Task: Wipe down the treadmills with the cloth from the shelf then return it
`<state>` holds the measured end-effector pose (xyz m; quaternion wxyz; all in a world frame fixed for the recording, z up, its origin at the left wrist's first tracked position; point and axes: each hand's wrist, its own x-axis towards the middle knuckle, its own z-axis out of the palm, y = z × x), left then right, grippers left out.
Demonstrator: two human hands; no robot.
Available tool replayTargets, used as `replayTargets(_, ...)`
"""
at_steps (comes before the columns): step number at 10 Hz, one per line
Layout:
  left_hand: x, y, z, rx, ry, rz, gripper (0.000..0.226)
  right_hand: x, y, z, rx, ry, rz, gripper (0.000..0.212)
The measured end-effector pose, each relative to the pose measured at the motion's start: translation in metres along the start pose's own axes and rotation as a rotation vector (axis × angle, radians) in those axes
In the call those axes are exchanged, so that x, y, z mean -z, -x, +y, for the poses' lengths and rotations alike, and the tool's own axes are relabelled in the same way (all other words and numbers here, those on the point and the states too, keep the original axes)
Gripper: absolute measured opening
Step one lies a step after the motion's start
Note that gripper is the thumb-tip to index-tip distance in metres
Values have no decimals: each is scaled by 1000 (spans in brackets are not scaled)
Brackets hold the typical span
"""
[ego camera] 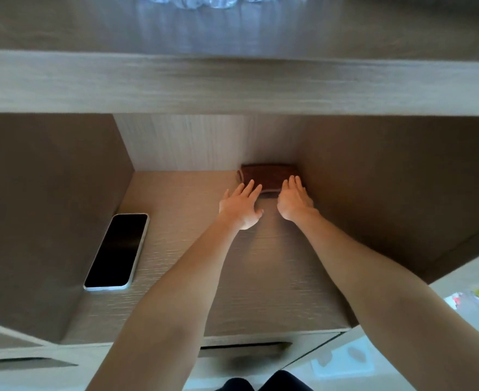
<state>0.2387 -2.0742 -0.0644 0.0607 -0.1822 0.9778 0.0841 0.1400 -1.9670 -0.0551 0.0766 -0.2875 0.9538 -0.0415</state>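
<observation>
Deep in the shelf (193, 249) – both hands, left hand (241, 206), right hand (294, 201), fingers spread flat, tips on folded brown cloth (266, 177)

Brown cloth (269, 177), folded into a flat rectangle, lies on the wooden shelf (182, 238) at the back right corner of the compartment, against the rear wall. Near edge partly hidden.

dim, warm | glare top shelf (232, 26) | soft blur | wide-angle edge warp
</observation>
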Motion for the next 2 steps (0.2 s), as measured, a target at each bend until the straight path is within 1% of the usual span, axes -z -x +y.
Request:
replayTargets(1,3,13,3,-8,63,54,64,6,11,0,-4,-28,21,61)
replayTargets(2,16,25,2,3,140,235,54,17,22,-2,87,1,140,64)
